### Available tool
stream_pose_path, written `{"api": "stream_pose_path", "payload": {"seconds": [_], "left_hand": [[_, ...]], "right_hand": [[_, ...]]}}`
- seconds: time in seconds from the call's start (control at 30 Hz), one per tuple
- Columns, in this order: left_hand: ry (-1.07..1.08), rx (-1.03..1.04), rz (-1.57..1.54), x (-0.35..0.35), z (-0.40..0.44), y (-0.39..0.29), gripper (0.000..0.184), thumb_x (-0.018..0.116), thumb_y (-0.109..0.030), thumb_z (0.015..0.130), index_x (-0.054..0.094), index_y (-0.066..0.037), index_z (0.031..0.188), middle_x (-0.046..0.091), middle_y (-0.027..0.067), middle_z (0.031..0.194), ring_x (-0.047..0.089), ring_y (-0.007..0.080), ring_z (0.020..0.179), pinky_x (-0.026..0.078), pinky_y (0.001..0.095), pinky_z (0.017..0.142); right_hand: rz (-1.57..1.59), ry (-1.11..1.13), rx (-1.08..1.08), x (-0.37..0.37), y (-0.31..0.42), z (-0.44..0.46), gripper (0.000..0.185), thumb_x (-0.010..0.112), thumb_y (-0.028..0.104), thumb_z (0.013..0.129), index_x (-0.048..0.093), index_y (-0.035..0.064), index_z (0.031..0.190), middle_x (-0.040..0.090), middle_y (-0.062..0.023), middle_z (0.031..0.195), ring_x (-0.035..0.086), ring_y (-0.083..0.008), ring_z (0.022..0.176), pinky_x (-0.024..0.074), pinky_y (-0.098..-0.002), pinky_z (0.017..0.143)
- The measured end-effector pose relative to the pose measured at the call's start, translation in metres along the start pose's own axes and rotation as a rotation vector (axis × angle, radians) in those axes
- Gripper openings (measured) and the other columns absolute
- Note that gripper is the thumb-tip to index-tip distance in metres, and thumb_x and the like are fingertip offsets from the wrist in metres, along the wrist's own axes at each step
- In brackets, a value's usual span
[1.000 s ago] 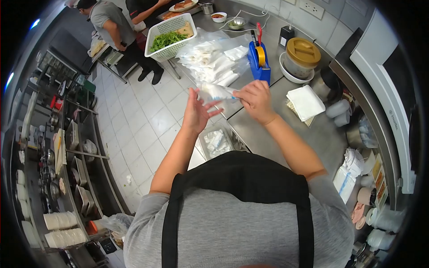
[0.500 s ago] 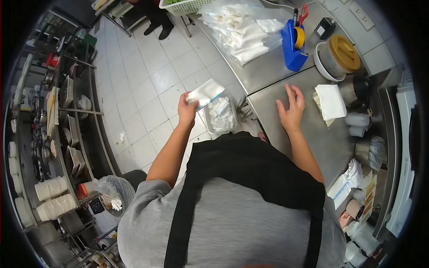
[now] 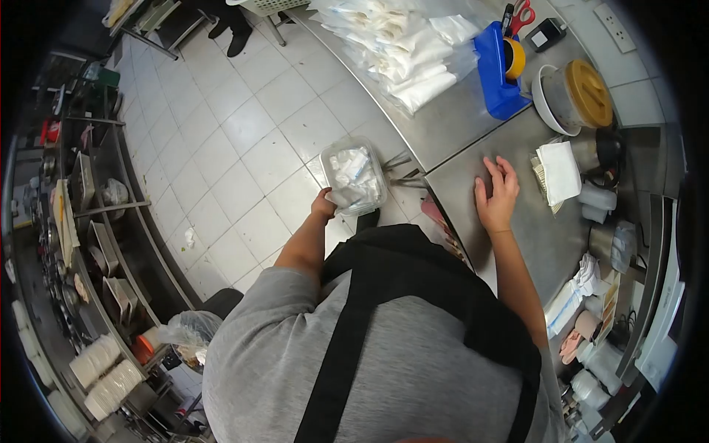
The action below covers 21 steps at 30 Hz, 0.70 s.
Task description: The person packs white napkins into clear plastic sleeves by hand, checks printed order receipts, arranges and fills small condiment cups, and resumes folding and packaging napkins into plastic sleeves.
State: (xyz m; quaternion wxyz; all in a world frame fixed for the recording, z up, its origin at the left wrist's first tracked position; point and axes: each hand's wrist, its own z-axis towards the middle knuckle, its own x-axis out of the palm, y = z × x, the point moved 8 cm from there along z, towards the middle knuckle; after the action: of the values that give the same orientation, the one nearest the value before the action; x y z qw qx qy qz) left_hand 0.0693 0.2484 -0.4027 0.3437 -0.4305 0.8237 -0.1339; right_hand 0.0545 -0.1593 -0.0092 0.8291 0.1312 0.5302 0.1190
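Note:
At the left side of a clear plastic container (image 3: pixel 380 193) is my left hand (image 3: pixel 323 203), its fingers partly hidden at the rim; whether it grips anything is unclear. White wrapped packets (image 3: pixel 353 171) lie inside the container. My right hand (image 3: pixel 498 198) rests over the steel table (image 3: pixel 473 166), fingers apart, holding nothing. Beyond it stands a blue tape dispenser (image 3: pixel 493 77) with yellow tape, a black pen and red scissors (image 3: pixel 523 16). White wrapped bundles (image 3: pixel 413 63) lie on clear plastic at the table's far part. Folded white napkins (image 3: pixel 559 171) are right of my right hand.
A yellow-lidded tub (image 3: pixel 588 92) sits in a white bowl by the wall. Shelves with trays (image 3: pixel 103 247) run along the left. A bagged bin (image 3: pixel 190 328) is at lower left. Another person's dark shoes (image 3: pixel 238 40) show on the tiled floor (image 3: pixel 247 125).
My left hand has carried a white wrapped packet down to the container, where it is no longer distinct. My right hand let go of the packet and moved right, over the table. The view has tilted down.

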Motion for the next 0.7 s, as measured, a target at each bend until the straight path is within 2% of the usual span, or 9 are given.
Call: {"api": "stream_pose_path", "payload": {"seconds": [0.07, 0.1, 0.17, 0.2, 0.3, 0.47, 0.53, 0.6, 0.7], "left_hand": [[-0.059, -0.139, 0.365, -0.011, -0.013, -0.01, 0.08, 0.068, -0.019, 0.078, 0.023, -0.028, 0.144, 0.042, 0.0264, 0.133, 0.043, 0.0402, 0.123, 0.051, 0.0484, 0.087], [0.015, -0.159, 0.623, -0.01, 0.007, 0.003, 0.101, 0.074, -0.031, 0.073, 0.007, -0.027, 0.148, 0.018, 0.0282, 0.147, 0.023, 0.0456, 0.134, 0.034, 0.0524, 0.104], [-0.026, -0.281, 0.394, -0.03, 0.007, 0.003, 0.098, 0.073, -0.034, 0.073, 0.01, -0.026, 0.148, -0.006, 0.0271, 0.15, 0.019, 0.0525, 0.133, 0.026, 0.0497, 0.109], [-0.091, -0.321, 0.299, -0.056, -0.019, -0.027, 0.094, 0.072, -0.034, 0.074, 0.013, -0.027, 0.148, -0.013, 0.0255, 0.15, 0.017, 0.055, 0.132, 0.032, 0.0479, 0.107], [-0.328, -0.112, 0.054, -0.103, -0.012, -0.078, 0.081, 0.07, -0.028, 0.077, 0.025, -0.018, 0.144, -0.006, 0.0281, 0.149, 0.018, 0.053, 0.133, 0.03, 0.0482, 0.107], [-0.953, 0.574, -0.192, -0.203, -0.034, -0.216, 0.066, 0.068, -0.02, 0.079, 0.037, -0.005, 0.135, 0.015, 0.0294, 0.142, 0.024, 0.0429, 0.131, 0.026, 0.0471, 0.107], [-1.061, 0.78, -0.204, -0.229, -0.072, -0.288, 0.064, 0.068, -0.017, 0.079, 0.038, -0.003, 0.133, 0.021, 0.0283, 0.139, 0.025, 0.0404, 0.128, 0.025, 0.0461, 0.106], [-1.066, 1.041, -0.152, -0.241, -0.102, -0.359, 0.063, 0.069, -0.013, 0.076, 0.042, -0.006, 0.132, 0.024, 0.0253, 0.139, 0.03, 0.0391, 0.126, 0.027, 0.0451, 0.105], [-0.947, 1.332, 0.005, -0.232, -0.156, -0.457, 0.047, 0.069, -0.011, 0.075, 0.055, -0.011, 0.12, 0.037, 0.0181, 0.133, 0.039, 0.0354, 0.119, 0.037, 0.0418, 0.098]], "right_hand": [[-0.022, 0.001, -0.005, 0.001, 0.002, 0.001, 0.044, 0.066, 0.015, 0.076, 0.059, 0.0135, 0.119, 0.049, -0.0108, 0.125, 0.05, -0.0273, 0.107, 0.0351, -0.0411, 0.093], [-0.033, 0.001, -0.008, 0.001, 0.003, 0.002, 0.043, 0.066, 0.015, 0.076, 0.059, 0.0136, 0.119, 0.049, -0.0107, 0.125, 0.05, -0.0275, 0.107, 0.0353, -0.0409, 0.093], [-0.063, 0.028, -0.003, 0.003, 0.002, 0.003, 0.042, 0.066, 0.014, 0.076, 0.06, 0.014, 0.118, 0.049, -0.0104, 0.125, 0.05, -0.0279, 0.108, 0.0355, -0.0411, 0.093], [-0.076, 0.036, 0.002, 0.004, 0.001, 0.002, 0.042, 0.065, 0.014, 0.076, 0.06, 0.0142, 0.117, 0.049, -0.0102, 0.125, 0.05, -0.0281, 0.108, 0.0356, -0.0412, 0.093], [-0.084, 0.034, 0.021, 0.003, 0.001, 0.003, 0.04, 0.065, 0.014, 0.075, 0.06, 0.0145, 0.115, 0.05, -0.0097, 0.124, 0.05, -0.0284, 0.108, 0.0359, -0.0413, 0.093], [-0.087, 0.025, 0.061, -0.004, 0.005, 0.006, 0.038, 0.065, 0.015, 0.075, 0.061, 0.015, 0.113, 0.049, -0.0099, 0.125, 0.048, -0.0296, 0.111, 0.0352, -0.0421, 0.094], [-0.086, 0.023, 0.072, -0.006, 0.004, 0.006, 0.037, 0.065, 0.016, 0.075, 0.061, 0.0154, 0.112, 0.049, -0.0098, 0.126, 0.046, -0.0299, 0.113, 0.0344, -0.0425, 0.095], [-0.089, 0.03, 0.084, -0.005, 0.002, 0.004, 0.038, 0.065, 0.016, 0.075, 0.061, 0.0157, 0.113, 0.049, -0.0095, 0.127, 0.045, -0.03, 0.116, 0.0334, -0.043, 0.096], [-0.084, 0.014, 0.052, -0.004, 0.0, 0.003, 0.038, 0.065, 0.017, 0.074, 0.061, 0.0158, 0.112, 0.048, -0.0087, 0.128, 0.044, -0.03, 0.119, 0.0324, -0.0438, 0.097]]}}
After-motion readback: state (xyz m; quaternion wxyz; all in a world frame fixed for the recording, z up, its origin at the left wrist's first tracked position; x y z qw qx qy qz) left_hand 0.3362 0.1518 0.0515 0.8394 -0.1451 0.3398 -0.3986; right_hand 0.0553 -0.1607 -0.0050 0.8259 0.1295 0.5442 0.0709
